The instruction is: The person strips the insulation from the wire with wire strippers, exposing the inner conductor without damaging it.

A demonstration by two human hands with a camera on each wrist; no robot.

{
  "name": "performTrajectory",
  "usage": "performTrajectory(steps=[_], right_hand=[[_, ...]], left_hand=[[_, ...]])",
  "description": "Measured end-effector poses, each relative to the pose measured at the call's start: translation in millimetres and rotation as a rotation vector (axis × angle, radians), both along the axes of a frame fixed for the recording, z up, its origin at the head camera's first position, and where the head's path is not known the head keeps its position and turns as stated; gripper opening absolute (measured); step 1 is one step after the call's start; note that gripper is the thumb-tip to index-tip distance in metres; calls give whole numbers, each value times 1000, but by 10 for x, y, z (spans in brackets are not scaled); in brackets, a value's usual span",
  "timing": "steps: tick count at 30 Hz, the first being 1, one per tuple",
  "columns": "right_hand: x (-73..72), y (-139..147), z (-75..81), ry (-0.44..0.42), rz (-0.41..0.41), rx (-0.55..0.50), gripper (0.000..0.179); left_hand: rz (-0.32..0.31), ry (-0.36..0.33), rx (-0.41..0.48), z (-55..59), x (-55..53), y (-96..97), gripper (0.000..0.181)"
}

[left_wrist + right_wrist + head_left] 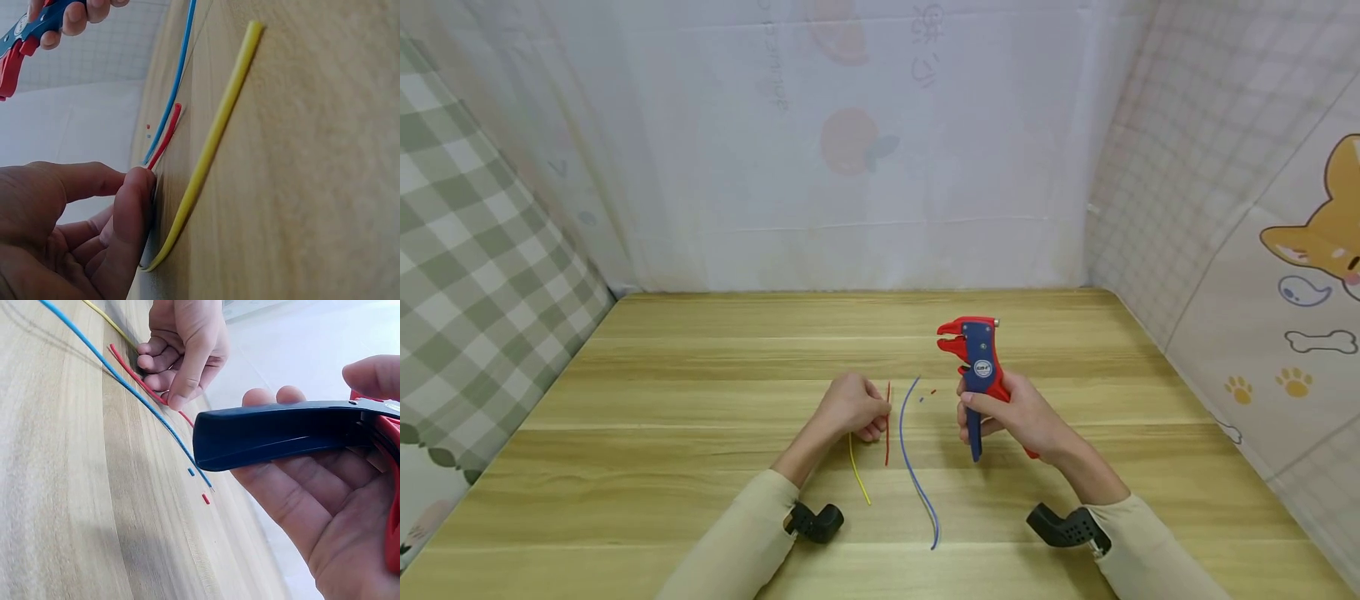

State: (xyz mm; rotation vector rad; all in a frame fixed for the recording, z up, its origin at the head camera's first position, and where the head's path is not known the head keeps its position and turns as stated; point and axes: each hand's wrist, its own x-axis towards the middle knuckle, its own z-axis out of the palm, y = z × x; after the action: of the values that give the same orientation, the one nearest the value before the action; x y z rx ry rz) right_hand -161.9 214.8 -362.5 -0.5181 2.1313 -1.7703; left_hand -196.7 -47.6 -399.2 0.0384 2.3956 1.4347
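Between thumb and forefinger, my left hand point(853, 408) pinches a short red wire point(887, 446) at or just above the tabletop. Both ends of the wire stick out past the fingers in the right wrist view. My right hand point(1022, 417) grips a blue-and-red wire stripper point(980, 354) by its handles, with the tool's head up and its jaws apart. A longer blue wire point(912, 471) lies curved between the hands; its far tip looks bare in the right wrist view. Under the left hand runs a yellow wire point(859, 475), one end hidden by the hand.
Two tiny cut pieces, one red point(205, 499) and one blue point(191, 472), lie by the blue wire's far end. The wooden table point(700, 358) is bounded by a pale curtain point(737, 167) behind and patterned cloths at both sides.
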Motion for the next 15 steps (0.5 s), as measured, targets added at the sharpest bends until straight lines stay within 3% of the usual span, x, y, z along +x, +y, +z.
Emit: performTrajectory(steps=[15], right_hand=[[-17, 11, -28, 8, 15, 14, 35]], left_hand=[[-27, 27, -46, -2, -3, -20, 18]])
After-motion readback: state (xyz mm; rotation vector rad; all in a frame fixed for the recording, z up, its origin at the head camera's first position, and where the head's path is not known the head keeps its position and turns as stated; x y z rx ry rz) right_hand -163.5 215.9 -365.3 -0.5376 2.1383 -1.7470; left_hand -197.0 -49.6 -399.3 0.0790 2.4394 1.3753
